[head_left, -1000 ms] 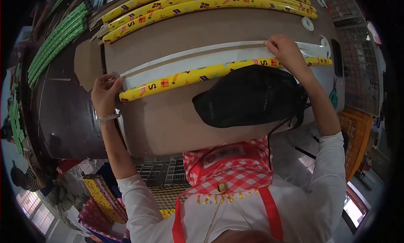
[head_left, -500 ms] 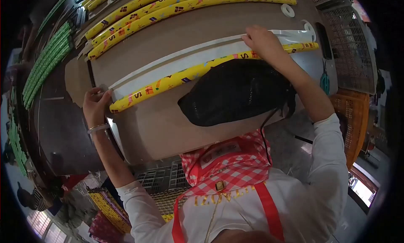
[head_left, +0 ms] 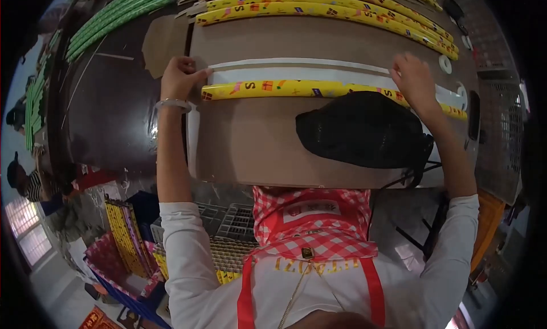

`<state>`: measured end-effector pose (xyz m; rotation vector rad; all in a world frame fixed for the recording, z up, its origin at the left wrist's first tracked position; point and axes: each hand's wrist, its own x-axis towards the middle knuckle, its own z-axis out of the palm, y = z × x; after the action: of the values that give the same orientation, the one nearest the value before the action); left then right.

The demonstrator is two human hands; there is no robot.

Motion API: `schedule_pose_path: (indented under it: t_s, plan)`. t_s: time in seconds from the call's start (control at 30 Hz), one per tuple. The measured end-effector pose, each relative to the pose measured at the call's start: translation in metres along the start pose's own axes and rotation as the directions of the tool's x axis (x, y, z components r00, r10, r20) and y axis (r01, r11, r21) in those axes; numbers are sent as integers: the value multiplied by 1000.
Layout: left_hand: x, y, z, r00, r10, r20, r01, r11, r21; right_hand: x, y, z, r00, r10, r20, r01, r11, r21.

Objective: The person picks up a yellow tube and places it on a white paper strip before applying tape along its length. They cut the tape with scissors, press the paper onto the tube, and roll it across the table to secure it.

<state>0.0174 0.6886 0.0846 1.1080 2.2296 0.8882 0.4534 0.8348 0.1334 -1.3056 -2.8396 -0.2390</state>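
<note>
A narrow white tape strip (head_left: 296,62) stretches along the far edge of a paper sheet whose white underside (head_left: 273,74) shows. The sheet's near part is a yellow wrapping paper roll (head_left: 279,88) printed with gifts and letters. My left hand (head_left: 181,78) is closed in a pinch at the strip's left end, beyond the roll's left tip. Over the right part of the strip, my right hand (head_left: 415,81) is closed, fingertips at the strip. Its forearm crosses the roll. A black cloth bag-like bundle (head_left: 364,129) lies against the roll's near side.
Several finished yellow rolls (head_left: 319,11) lie at the table's far side, green rolls (head_left: 122,18) at far left. A white tape ring (head_left: 445,64) sits at right. Brown cardboard (head_left: 245,141) covers the table. Crates (head_left: 236,221) stand below; a person (head_left: 34,181) is at far left.
My view has turned, so the table now appears more level and the roll lies nearly straight across. Both hands stay at the strip, left at its end, right farther along.
</note>
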Motion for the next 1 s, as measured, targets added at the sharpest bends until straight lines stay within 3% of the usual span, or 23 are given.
schedule_pose_path:
  t_s: [0.07, 0.17, 0.2, 0.27, 0.33, 0.47, 0.57, 0.67, 0.73, 1.0]
  plan:
    - [3, -7, 0, 1000, 27, -5, -27, 1000, 3, 19, -18, -12, 999, -14, 47, 12, 999, 33]
    - [-5, 8, 0, 999, -47, -9, 47, 999, 17, 51, -56, -23, 929, -365, -54, 366, 893, 261]
    - [-3, 3, 1, 999, -33, -20, 33, 999, 4, 62, -71, -23, 921, -383, -68, 387, 884, 263]
    - [4, -9, 5, 999, -13, -31, 12, 1000, -24, 86, -104, -16, 739, -658, -148, 674, 714, 192]
    - [3, -8, 4, 999, -10, -42, 9, 1000, -21, 105, -141, -2, 677, -720, -155, 734, 675, 71]
    - [8, -9, 3, 1000, -18, -19, 19, 999, 37, 130, -193, 6, 618, -761, -197, 780, 626, 26]
    - [5, -5, 3, 1000, -15, -21, 16, 999, 48, 134, -200, 7, 611, -781, -130, 788, 616, -1]
    - [6, -5, 3, 1000, -29, -9, 30, 999, 35, 130, -185, 8, 599, -784, -160, 797, 604, 22]
    - [7, -8, 4, 999, -42, -15, 43, 999, 4, 121, -168, 5, 561, -810, -172, 808, 581, -98]
    - [8, -9, 2, 999, -34, 15, 34, 999, 15, 82, -96, 3, 610, -784, -112, 786, 617, -39]
